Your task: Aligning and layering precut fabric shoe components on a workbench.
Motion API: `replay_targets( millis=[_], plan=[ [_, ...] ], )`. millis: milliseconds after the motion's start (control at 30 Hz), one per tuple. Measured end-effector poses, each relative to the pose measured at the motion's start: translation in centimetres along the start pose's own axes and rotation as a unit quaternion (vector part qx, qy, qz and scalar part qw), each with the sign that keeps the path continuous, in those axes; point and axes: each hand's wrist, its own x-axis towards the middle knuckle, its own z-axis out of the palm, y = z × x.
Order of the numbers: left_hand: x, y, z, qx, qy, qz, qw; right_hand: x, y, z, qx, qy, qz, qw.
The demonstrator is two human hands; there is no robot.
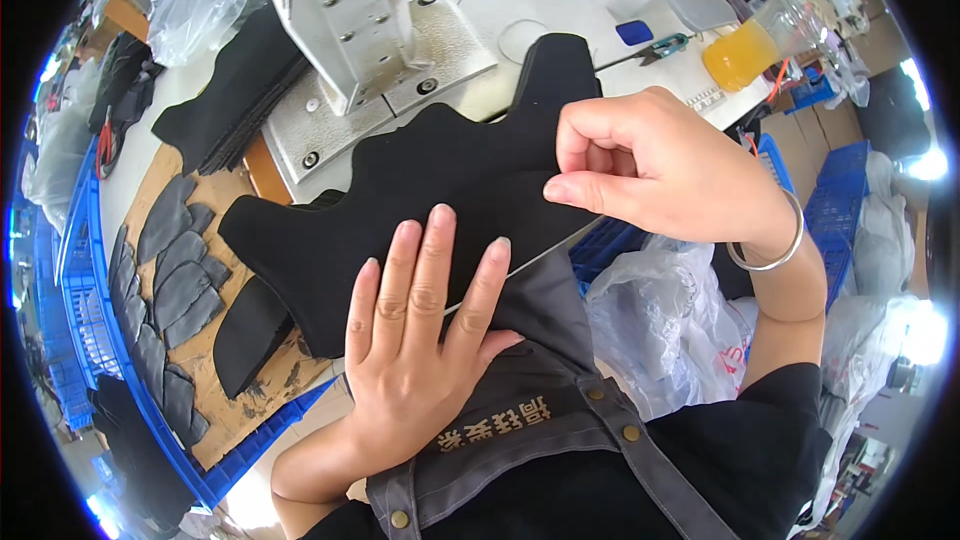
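While the left hand [420, 340] lies flat with fingers spread and pressed down on the black fabric piece [420, 190], apparently to keep it from sliding, the right hand [650, 170] pinches the piece's right edge between thumb and forefinger, the other fingers curled in. The fabric, scalloped along its upper edge, lies across the table edge at the person's lap, just in front of the sewing machine [370, 30]. A cardboard sheet [200, 270] bearing grey cut pieces sits left; a bottle of orange liquid [760, 40] stands upper right.

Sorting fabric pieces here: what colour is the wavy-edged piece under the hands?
Black, clearest in the head view: wavy-edged piece.
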Motion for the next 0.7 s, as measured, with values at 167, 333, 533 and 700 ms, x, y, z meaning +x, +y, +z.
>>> replay_targets(
  millis=[167, 333, 533, 700],
  plan=[
    [-0.1, -0.1, -0.2, -0.014, -0.007, 0.024, 1.0, -0.1, 0.7, 0.6, -0.02, 0.011, -0.025, 0.999],
    [0.0, 0.2, 0.2, 0.005, 0.01, -0.002, 1.0, -0.5, 1.7, 1.5, -0.047, 0.073, -0.076, 0.993],
    [0.0, -0.1, 0.1, 0.024, 0.005, -0.003, 1.0, -1.1, -0.2, 1.9, -0.236, 0.117, -0.047, 0.964],
    [0.3, -0.4, -0.7, -0.027, -0.002, 0.007, 1.0, -1.2, -0.2, 3.7, -0.299, 0.141, -0.282, 0.901]
  ],
)
